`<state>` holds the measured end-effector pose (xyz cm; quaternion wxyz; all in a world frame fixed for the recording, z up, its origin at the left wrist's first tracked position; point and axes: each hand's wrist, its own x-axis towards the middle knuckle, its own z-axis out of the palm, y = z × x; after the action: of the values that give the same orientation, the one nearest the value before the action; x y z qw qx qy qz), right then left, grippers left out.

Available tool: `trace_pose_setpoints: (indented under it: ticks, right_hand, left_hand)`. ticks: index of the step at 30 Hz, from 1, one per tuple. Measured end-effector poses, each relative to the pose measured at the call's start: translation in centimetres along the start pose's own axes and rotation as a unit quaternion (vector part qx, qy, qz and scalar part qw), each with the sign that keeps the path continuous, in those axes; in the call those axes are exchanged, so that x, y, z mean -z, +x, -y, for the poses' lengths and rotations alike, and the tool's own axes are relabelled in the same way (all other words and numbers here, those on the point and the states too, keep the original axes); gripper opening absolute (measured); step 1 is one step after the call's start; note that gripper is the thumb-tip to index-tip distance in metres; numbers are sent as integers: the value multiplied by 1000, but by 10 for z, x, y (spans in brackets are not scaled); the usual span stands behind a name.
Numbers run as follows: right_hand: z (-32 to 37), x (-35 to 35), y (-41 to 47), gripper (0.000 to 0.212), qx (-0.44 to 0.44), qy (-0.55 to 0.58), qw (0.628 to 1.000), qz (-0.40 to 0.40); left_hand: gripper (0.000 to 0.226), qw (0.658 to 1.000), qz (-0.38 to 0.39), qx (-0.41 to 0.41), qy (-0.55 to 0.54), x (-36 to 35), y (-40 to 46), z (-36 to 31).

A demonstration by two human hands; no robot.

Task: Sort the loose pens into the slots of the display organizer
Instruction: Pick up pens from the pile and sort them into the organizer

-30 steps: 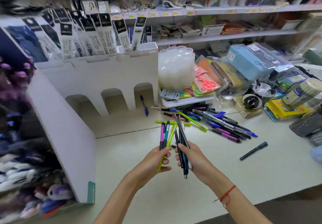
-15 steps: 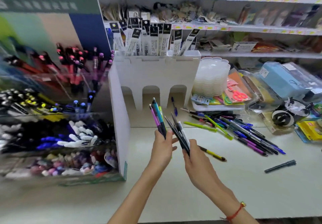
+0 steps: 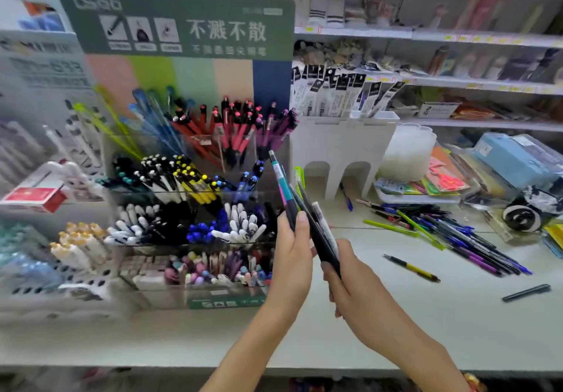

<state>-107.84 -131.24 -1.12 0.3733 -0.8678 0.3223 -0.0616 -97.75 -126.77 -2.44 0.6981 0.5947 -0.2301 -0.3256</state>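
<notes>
Shop counter [image 3: 396,315] | both hands' grip holds pens [image 3: 304,208], tips up, seemingly fanned

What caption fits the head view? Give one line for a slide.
Both hands, left and right, grip pen bundles beside the display organizer.

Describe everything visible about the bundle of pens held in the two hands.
The bundle of pens is a fanned handful of slim plastic-looking pens, tilted up and to the left in front of the display organizer. A teal pen stands tallest, with pink and lime-green barrels beside it and several black ones lower down. The left hand grips the coloured ones, thumb across them; the right hand holds the black ones from below. None touches the counter.
</notes>
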Motion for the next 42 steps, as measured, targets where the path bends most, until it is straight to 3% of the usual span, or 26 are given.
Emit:
trace_pose_setpoints:
  ticks: [6,12,16,20,23,26,31,36,42]
  right_hand:
    - [68,-38,16,8,3,-102,995,2]
    - [111,-78,42,37,7,-238,971,-30]
    - [128,-93,61,44,11,-287,957,-32]
    - [130,-101,72,52,55,-300,952,-30]
    - [126,-106,75,38,79,-155,985,3]
    - [119,-107,75,27,102,-44,994,13]
    - [111,-97,66,54,109,115,986,50]
    - [98,-84,55,49,91,172,976,101]
    - [89,-82,49,44,39,260,960,95]
  left_hand:
    - [35,995,-47,49,-68,57,7,-24]
    - [40,986,-93,76,-112,105,26,-33]
    - [46,987,-89,72,-117,129,37,-38]
    - [29,992,-103,39,-68,146,45,-40]
    - [29,991,-127,28,-39,157,43,-39]
    - [32,990,-139,5,-23,161,39,-36]
    - [22,989,-139,-43,-25,153,33,-37]
    - [29,989,-133,-43,-48,156,38,-40]
    - [33,989,-127,-81,0,162,32,-33]
